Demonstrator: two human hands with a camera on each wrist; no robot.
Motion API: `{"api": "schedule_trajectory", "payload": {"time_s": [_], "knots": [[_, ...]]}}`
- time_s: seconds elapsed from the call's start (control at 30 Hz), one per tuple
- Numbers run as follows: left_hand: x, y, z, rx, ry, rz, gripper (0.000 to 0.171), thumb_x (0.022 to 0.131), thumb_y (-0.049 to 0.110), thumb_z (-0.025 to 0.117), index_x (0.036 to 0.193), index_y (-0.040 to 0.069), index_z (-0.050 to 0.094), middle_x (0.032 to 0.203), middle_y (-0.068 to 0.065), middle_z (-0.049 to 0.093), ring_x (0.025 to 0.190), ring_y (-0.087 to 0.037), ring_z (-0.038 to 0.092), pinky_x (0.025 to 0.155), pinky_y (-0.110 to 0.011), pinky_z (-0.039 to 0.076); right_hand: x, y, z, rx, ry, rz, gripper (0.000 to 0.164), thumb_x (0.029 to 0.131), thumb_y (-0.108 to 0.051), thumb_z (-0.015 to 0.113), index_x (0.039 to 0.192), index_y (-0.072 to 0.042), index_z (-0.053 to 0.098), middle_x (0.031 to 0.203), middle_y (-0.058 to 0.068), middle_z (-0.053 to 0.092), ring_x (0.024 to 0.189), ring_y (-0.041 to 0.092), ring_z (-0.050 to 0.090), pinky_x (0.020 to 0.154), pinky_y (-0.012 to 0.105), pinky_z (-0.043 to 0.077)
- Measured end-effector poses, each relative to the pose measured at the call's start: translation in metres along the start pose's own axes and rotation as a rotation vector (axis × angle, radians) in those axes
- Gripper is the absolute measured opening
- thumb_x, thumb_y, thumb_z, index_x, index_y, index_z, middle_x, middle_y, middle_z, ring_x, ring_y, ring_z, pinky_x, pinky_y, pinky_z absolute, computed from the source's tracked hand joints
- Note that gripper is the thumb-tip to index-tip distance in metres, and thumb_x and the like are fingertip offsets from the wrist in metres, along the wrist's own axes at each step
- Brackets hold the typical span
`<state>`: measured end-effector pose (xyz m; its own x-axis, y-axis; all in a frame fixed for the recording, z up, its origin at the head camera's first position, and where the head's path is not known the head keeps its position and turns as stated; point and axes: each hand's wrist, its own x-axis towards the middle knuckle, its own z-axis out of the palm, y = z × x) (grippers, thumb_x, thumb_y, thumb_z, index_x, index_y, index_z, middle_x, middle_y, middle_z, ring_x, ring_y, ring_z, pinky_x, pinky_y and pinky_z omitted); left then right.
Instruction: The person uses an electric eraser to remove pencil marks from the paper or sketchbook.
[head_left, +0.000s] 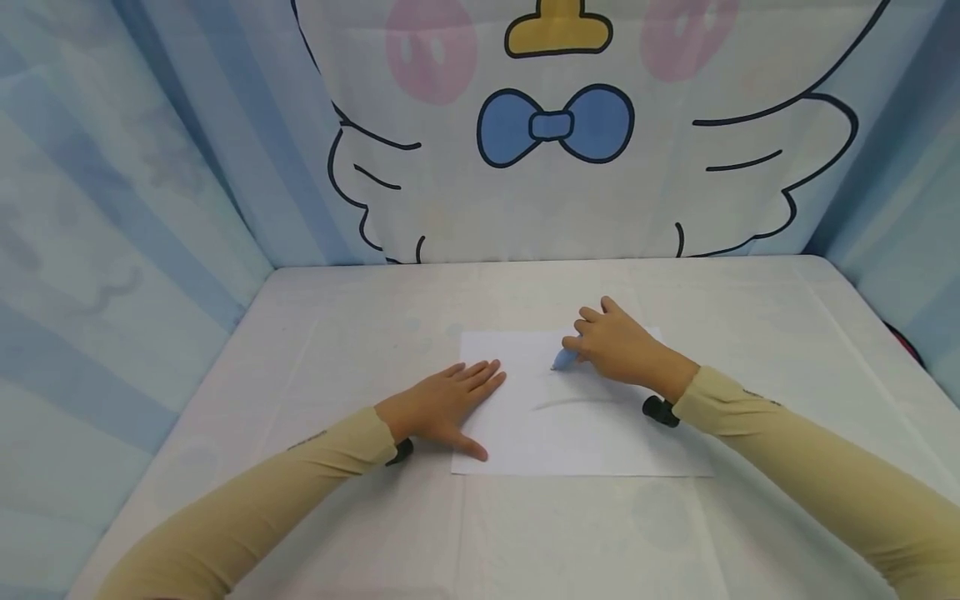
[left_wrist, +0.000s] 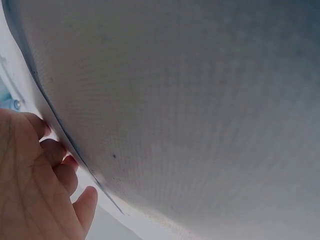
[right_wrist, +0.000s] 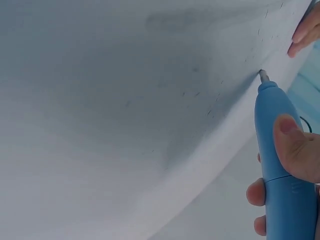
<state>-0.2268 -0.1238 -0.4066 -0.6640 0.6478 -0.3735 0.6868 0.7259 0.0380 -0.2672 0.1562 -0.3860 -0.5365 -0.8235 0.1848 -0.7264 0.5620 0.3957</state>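
Note:
A white sheet of paper (head_left: 540,454) lies on the table under both hands. My left hand (head_left: 444,405) rests flat on its left part, fingers spread; the left wrist view shows the palm side of this hand (left_wrist: 35,185) at the paper's edge. With curled fingers and thumb, my right hand (head_left: 626,343) grips a blue electric eraser (head_left: 566,359). In the right wrist view the narrow tip of the electric eraser (right_wrist: 280,200) meets the paper or hovers just over it. A faint grey smear (head_left: 573,403) and small dark crumbs (right_wrist: 209,113) mark the sheet.
The table (head_left: 360,325) has a pale cloth. Behind it hangs a curtain with a blue bow tie (head_left: 551,125) printed on it, and a blue-striped curtain (head_left: 112,250) stands on the left. A black wrist camera (head_left: 660,412) sits under the right wrist.

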Motion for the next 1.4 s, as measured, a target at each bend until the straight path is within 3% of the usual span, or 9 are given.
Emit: {"api": "schedule_trajectory", "payload": {"time_s": [0.8, 1.4], "knots": [[0.0015, -0.0014, 0.0051, 0.011, 0.008, 0.010, 0.113, 0.071, 0.080, 0.053, 0.153, 0.019, 0.004, 0.160, 0.001, 0.000, 0.148, -0.017, 0.003, 0.120, -0.040, 0.011, -0.0068, 0.0021, -0.0018, -0.010, -0.040, 0.001, 0.021, 0.076, -0.028, 0.075, 0.092, -0.018, 0.066, 0.084, 0.004, 0.068, 0.079, 0.020, 0.052, 0.071, 0.041, 0.042], [0.0016, -0.0005, 0.0039, 0.005, 0.010, 0.013, 0.113, 0.071, 0.078, 0.054, 0.153, 0.018, 0.004, 0.160, 0.000, -0.001, 0.148, -0.017, 0.003, 0.120, -0.040, 0.011, -0.0084, 0.0041, -0.0034, -0.017, -0.026, -0.028, 0.021, 0.075, -0.027, 0.077, 0.091, -0.017, 0.065, 0.083, 0.004, 0.068, 0.078, 0.020, 0.052, 0.069, 0.039, 0.040]]}}
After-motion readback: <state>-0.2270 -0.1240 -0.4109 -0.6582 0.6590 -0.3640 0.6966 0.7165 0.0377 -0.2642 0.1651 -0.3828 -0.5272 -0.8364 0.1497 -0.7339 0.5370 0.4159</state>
